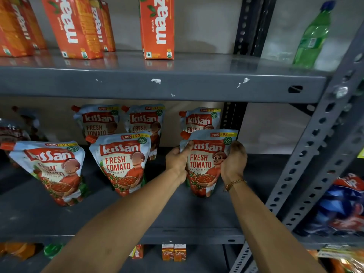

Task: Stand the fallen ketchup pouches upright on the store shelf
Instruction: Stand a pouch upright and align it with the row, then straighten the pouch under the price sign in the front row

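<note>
On the grey middle shelf (197,213) stand several Kissan ketchup pouches, white and red with orange spouts. The front right pouch (204,164) is upright, held on both sides: my left hand (177,162) grips its left edge, my right hand (234,162) its right edge. Another pouch (199,120) stands right behind it. A front middle pouch (122,162) stands upright, with two pouches (96,120) (145,119) behind it. At the left, a pouch (53,170) leans tilted to the left.
The shelf above (177,85) carries orange juice cartons (157,26) and a green bottle (313,36). A perforated grey upright (315,146) bounds the right side. Small juice cartons (173,252) sit on the shelf below. Blue snack packs (342,205) lie at the right.
</note>
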